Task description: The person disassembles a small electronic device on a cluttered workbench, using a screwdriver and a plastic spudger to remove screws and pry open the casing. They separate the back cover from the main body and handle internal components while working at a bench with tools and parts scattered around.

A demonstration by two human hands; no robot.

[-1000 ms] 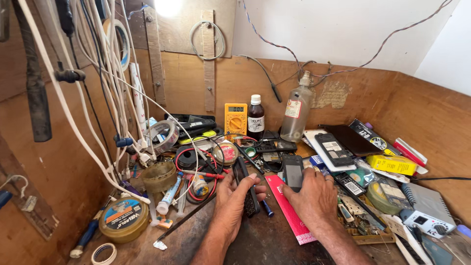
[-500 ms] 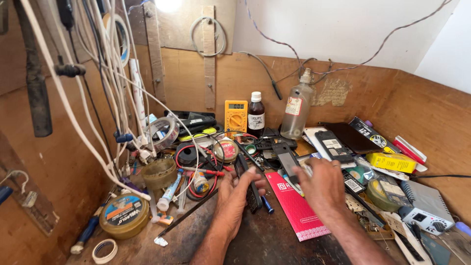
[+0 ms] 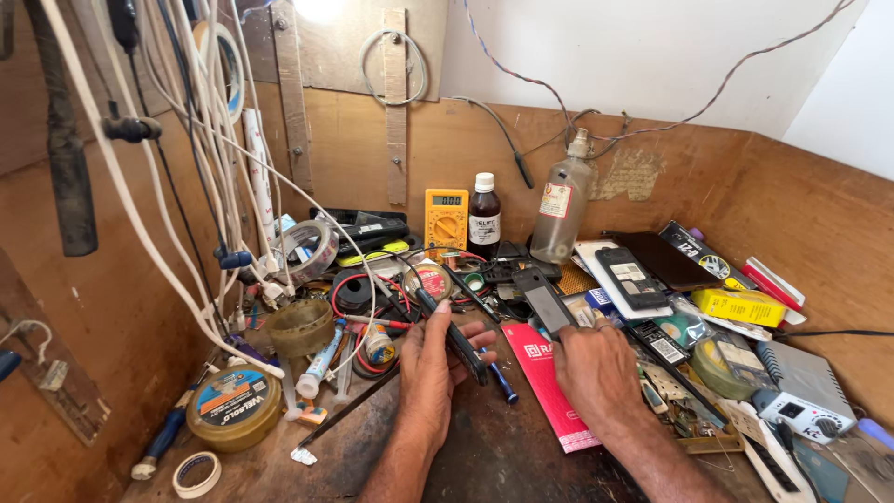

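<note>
Cluttered wooden desk (image 3: 494, 456) filled the view. Left hand (image 3: 438, 359) fingers gripped a black tool (image 3: 456, 337); right hand (image 3: 596, 368) fingers closed on a grey phone (image 3: 545, 307).

Between my left fingers (image 3: 438, 321) lies a black tool (image 3: 453, 337); my right fingers (image 3: 582, 337) grip a grey slab (image 3: 545, 305). Under them, a red booklet (image 3: 549, 382); beyond, a yellow multimeter (image 3: 446, 220).

Left hand (image 3: 438, 359) gripping black tool (image 3: 453, 337), right hand (image 3: 593, 368) holding grey phone (image 3: 545, 305), cluttered workbench (image 3: 484, 456)
</note>
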